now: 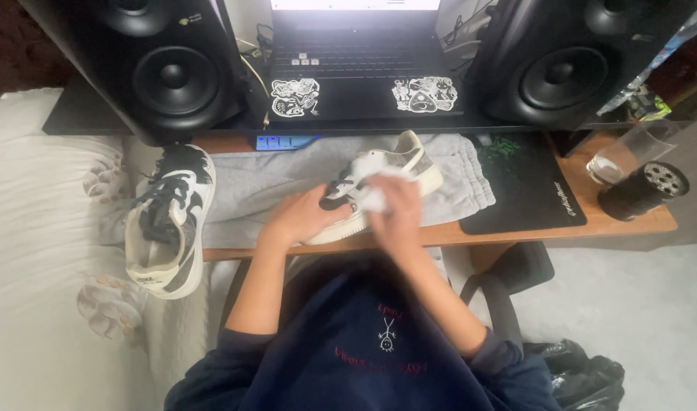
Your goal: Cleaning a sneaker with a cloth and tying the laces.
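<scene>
Fingers of the left hand (299, 217) gripped the sneaker (386, 183); the right hand (398, 209) pressed a white cloth (375, 199), fingers closed on it.

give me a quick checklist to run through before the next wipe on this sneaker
1. Left hand steadying the sneaker at its heel end: ok.
2. Right hand holding the white wipe against the shoe's side: ok.
3. Sneaker resting on the grey cloth, not on bare desk: ok.
4. Second sneaker out of the way at the left: ok, though it overhangs the desk edge.
5. Glass away from both hands: ok.
6. Wipe clean enough: cannot tell.
</scene>
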